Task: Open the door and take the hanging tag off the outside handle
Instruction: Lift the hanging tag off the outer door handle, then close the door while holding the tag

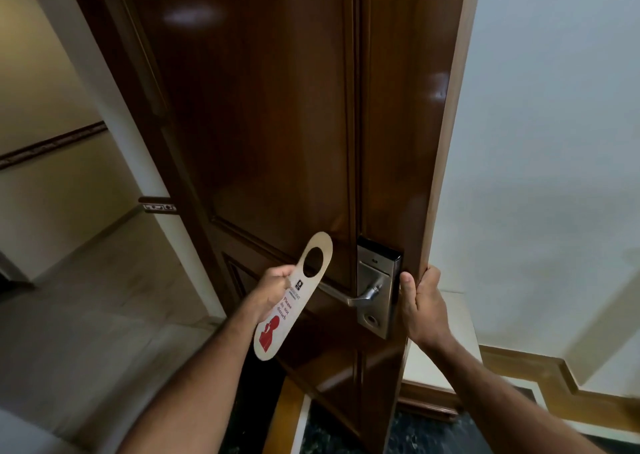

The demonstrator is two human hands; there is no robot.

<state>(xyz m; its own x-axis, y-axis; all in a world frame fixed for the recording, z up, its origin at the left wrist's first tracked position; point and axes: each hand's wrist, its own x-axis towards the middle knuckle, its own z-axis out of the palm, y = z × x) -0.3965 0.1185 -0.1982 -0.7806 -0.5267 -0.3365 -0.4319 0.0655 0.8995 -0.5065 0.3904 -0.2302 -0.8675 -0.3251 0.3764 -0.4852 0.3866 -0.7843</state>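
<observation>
The dark wooden door (277, 124) stands open, its outside face turned toward me. A metal lock plate with a lever handle (367, 294) sits near the door's edge. My left hand (273, 285) grips a beige cardboard hanging tag (294, 298) printed with red "Please do not disturb" text and a red figure. The tag is off the handle, held just left of the lever with its round hole uppermost. My right hand (420, 303) clasps the door's free edge just right of the lock plate, thumb on the outer face.
A cream corridor wall (52, 176) with a dark patterned rail lies to the left, above a pale stone floor (86, 315). A white wall (554, 142) with wooden skirting is on the right. Dark marble flooring (415, 433) lies below the door.
</observation>
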